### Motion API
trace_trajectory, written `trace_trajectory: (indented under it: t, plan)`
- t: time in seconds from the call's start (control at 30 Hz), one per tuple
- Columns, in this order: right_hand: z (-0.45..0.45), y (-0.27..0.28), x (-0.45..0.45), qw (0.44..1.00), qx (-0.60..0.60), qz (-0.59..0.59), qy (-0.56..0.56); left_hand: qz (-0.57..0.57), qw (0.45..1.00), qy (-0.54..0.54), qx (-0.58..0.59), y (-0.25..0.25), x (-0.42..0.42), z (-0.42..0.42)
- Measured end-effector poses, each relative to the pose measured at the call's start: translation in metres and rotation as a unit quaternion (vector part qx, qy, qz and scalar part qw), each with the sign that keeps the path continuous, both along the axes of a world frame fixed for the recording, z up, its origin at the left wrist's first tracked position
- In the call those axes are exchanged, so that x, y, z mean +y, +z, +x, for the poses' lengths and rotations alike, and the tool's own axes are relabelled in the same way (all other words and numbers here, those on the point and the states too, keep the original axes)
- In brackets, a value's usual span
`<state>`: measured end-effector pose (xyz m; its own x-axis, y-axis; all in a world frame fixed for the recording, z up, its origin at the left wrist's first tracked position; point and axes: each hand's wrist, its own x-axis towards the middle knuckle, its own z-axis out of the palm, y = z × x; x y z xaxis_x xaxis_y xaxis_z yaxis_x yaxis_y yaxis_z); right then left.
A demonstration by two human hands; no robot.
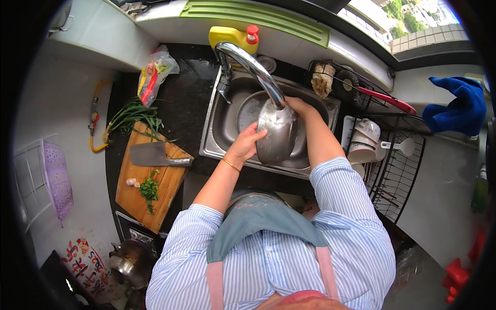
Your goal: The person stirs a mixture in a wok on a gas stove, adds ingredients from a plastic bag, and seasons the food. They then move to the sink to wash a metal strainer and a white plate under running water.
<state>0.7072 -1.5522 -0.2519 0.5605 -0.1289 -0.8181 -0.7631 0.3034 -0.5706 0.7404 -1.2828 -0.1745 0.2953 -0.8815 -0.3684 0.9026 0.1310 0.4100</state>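
A stainless steel bowl (276,135) is tilted on its side under the chrome faucet (254,64), above the steel sink (228,128). Its outer wall faces up and looks wet and shiny. My left hand (248,141) grips its left edge, thumb on the outside. At the far right edge my right hand (297,105) holds it too, with most of its fingers hidden behind the bowl and the faucet's end. Beneath, a round metal basin (250,104) sits in the sink, partly covered by the bowl.
Left of the sink, a cleaver (149,154), chopped greens (149,190) and garlic (131,182) lie on a wooden cutting board (128,199), beside scallions (130,116). A yellow jug (228,37) stands behind the faucet. Stacked bowls (364,141) fill part of the wire rack (401,170) at right.
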Motion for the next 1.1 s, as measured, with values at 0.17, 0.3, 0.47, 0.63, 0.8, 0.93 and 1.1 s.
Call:
trace_trajectory:
  t: [0.17,0.3,0.47,0.63,0.8,0.93,1.1]
  plan:
    - [-0.039,-0.016,0.033,0.993,-0.007,-0.037,-0.115,0.064,0.978,0.149,0.128,0.008,-0.011,0.004]
    - [-0.089,-0.043,0.028,0.972,-0.164,-0.109,-0.127,0.048,0.967,0.123,0.219,-0.028,-0.050,0.010]
    - [-0.103,0.060,0.049,0.950,-0.212,-0.102,-0.204,-0.047,0.979,0.057,0.190,-0.014,-0.079,0.025]
    - [-0.099,0.075,0.081,0.906,-0.220,-0.326,-0.155,0.030,0.988,0.035,0.145,-0.011,-0.101,0.013]
    - [-0.046,0.109,0.117,0.890,-0.108,-0.438,-0.070,0.159,0.978,0.108,0.078,-0.010,-0.082,0.001]
    - [-0.015,0.095,0.100,0.905,-0.178,-0.385,-0.015,0.173,0.969,0.151,0.091,0.021,-0.058,0.002]
    - [-0.038,0.093,0.092,0.934,-0.264,-0.239,-0.038,0.184,0.958,0.187,0.117,0.020,-0.013,0.008]
